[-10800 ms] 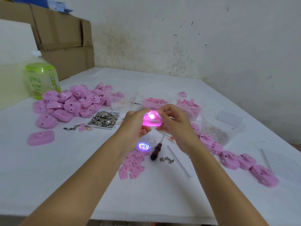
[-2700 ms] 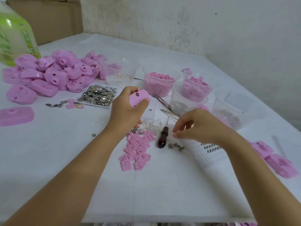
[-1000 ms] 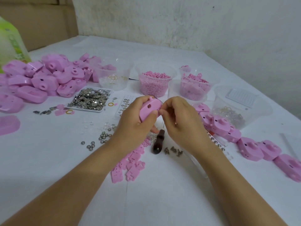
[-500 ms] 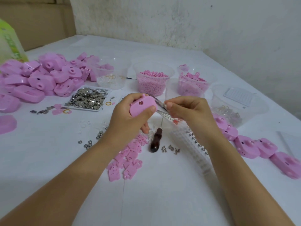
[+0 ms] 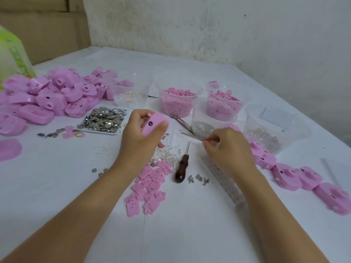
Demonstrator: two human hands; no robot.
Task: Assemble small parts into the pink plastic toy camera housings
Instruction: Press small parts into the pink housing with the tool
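Note:
My left hand (image 5: 139, 138) grips a pink toy camera housing (image 5: 153, 123), held up above the white table. My right hand (image 5: 227, 149) is lower and to the right, its fingertips pinching the red-tipped end of the metal tweezers (image 5: 191, 134) that lie on the table. A heap of pink housings (image 5: 49, 95) fills the far left. A row of housings (image 5: 290, 175) runs along the right. Flat pink plates (image 5: 150, 188) lie between my forearms.
Clear cups hold pink pellets (image 5: 177, 100), pink pieces (image 5: 222, 104), rings (image 5: 131, 95) and clear parts (image 5: 266, 130). A tray of silver pieces (image 5: 103, 120), a wooden-handled awl (image 5: 182, 167), small screws (image 5: 198, 179), a white grid tray (image 5: 222, 179) and a green bottle (image 5: 13, 56) are nearby.
My right hand has moved away from the housing, down and right to the tweezers on the table. My left hand still holds the housing, now a little higher.

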